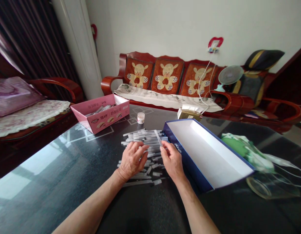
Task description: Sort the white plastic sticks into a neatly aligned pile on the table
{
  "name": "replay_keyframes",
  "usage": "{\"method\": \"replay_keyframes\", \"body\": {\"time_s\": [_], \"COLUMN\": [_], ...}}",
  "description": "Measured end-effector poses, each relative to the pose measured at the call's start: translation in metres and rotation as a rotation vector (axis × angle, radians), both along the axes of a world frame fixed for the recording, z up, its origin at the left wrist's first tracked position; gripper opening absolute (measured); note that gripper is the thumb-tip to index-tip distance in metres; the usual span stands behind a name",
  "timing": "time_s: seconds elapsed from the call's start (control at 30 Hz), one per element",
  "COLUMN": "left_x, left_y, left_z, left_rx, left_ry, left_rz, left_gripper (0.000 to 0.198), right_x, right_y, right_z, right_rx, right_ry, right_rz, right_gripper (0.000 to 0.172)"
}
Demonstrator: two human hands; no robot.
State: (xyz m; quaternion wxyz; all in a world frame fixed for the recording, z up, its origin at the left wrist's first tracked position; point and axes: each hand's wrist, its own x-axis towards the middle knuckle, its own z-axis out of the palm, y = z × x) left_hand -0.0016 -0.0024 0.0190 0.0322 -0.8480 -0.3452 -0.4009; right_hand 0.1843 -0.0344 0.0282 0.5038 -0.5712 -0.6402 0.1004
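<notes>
The right grip point(172, 161) is closed in a pinch on one slim white plastic stick point(158, 137), which tilts up and away from the fingertips above the heap. The left grip point(132, 160) curves palm-down just beside it, its fingers reaching toward the right grip; whether it closes on anything cannot be told from this view.

Both grips sit over a loose heap of slim white plastic sticks point(143, 138), most lying crosswise, with short pieces scattered near the left wrist. All of this rests on a dark, glossy counter point(43, 195). Just right of the right grip lies a long open box point(204, 152) with navy edges and a white inside. Beyond the heap stand a small round white jar point(140, 117) and a pink cardboard carton point(99, 113) holding more white sticks. A gold packet point(187, 113) sits behind the box, and a crumpled green-and-white plastic bag point(245, 149) lies to its right. Past the counter is a red wooden sofa point(167, 76) with orange cushions printed with cartoon animals, and a small pale electric fan point(230, 74) stands at its far end.
</notes>
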Motion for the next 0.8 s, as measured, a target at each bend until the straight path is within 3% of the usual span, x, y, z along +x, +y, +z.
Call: {"method": "replay_keyframes", "body": {"time_s": [0.2, 0.37, 0.5, 0.6, 0.8], "left_x": [0.005, 0.002, -0.002, -0.004, -0.003], "left_y": [-0.004, 0.006, 0.011, 0.013, 0.011], "left_z": [0.005, -0.002, -0.005, -0.007, -0.004], "left_rx": [0.097, 0.045, 0.044, 0.063, 0.128], "left_ry": [0.112, 0.135, 0.02, -0.04, 0.032], "left_rz": [0.03, -0.022, 0.032, 0.069, 0.195], "left_gripper": [0.041, 0.027, 0.023, 0.023, 0.024], "right_x": [-0.017, -0.019, -0.01, -0.007, -0.012], "right_y": [-0.004, -0.005, -0.005, -0.005, -0.002], "right_z": [-0.003, -0.007, -0.007, -0.008, -0.009], "right_rx": [-0.012, -0.058, -0.048, -0.06, -0.153], "right_ry": [-0.074, -0.026, 0.097, 0.262, 0.51], "right_rz": [0.199, 0.132, 0.044, 0.064, 0.085], "right_gripper": [0.023, 0.01, 0.023, 0.027, 0.031]}}
